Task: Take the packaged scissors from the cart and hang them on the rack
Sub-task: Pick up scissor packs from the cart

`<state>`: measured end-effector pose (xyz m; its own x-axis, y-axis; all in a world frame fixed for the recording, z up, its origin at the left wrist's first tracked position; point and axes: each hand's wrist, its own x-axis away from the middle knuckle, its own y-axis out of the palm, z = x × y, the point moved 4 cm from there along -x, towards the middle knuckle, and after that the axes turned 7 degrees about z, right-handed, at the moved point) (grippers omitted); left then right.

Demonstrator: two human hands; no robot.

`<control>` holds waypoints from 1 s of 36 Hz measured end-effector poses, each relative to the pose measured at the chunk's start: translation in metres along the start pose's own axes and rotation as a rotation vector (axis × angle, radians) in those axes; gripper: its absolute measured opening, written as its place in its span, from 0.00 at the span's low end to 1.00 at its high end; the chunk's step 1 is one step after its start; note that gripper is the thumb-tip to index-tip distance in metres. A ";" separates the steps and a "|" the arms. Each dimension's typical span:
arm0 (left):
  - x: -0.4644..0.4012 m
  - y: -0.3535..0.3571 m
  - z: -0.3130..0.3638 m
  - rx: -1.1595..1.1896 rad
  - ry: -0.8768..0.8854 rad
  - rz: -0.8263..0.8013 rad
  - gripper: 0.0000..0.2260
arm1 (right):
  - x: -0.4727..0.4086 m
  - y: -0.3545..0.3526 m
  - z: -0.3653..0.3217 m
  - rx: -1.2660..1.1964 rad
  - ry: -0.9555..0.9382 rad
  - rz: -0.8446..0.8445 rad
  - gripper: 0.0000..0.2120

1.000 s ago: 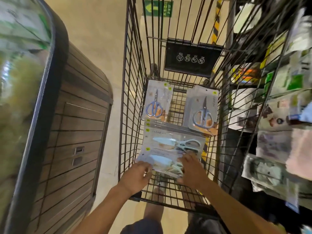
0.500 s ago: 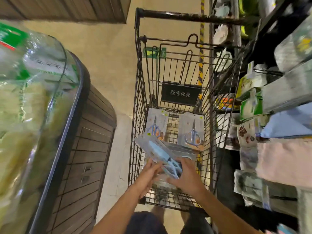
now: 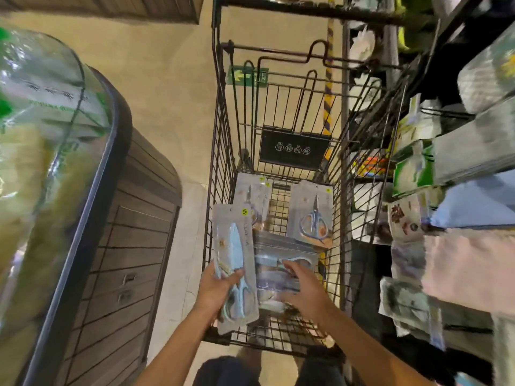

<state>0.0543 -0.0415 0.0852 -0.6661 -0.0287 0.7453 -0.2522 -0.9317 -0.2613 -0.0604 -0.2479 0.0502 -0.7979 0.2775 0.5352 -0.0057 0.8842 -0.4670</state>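
Note:
A black wire cart stands in front of me. My left hand grips a pack of light-blue scissors, held upright at the cart's left side, above the basket floor. My right hand reaches into the cart with spread fingers over a stack of similar packs; it is blurred, and whether it touches the stack is unclear. Two more packs of grey scissors lean against the far end of the basket. The rack with hanging goods rises on the right.
A dark wood-panelled counter with a curved glass cover runs along my left. Beige floor lies between it and the cart. The right shelves hold packaged goods and folded cloths, close against the cart's right side.
One scissors pack has come off the stack: both hands lifted it, and now the left hand alone holds it upright. The right hand has let go and reached back toward the stack.

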 end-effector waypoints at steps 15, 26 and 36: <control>-0.059 0.022 -0.050 -0.131 0.013 0.042 0.23 | -0.091 0.032 0.046 0.556 -0.124 0.045 0.43; -0.070 0.031 -0.059 -0.156 -0.029 0.034 0.24 | -0.105 0.050 0.082 0.781 -0.200 0.060 0.48; -0.065 0.028 -0.053 -0.162 0.011 0.030 0.21 | -0.096 0.041 0.085 0.731 -0.250 0.025 0.39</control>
<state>0.0539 -0.0468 -0.0030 -0.6825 -0.0509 0.7291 -0.3413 -0.8599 -0.3795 -0.0349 -0.2707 -0.0802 -0.9148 0.1242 0.3843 -0.3134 0.3820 -0.8694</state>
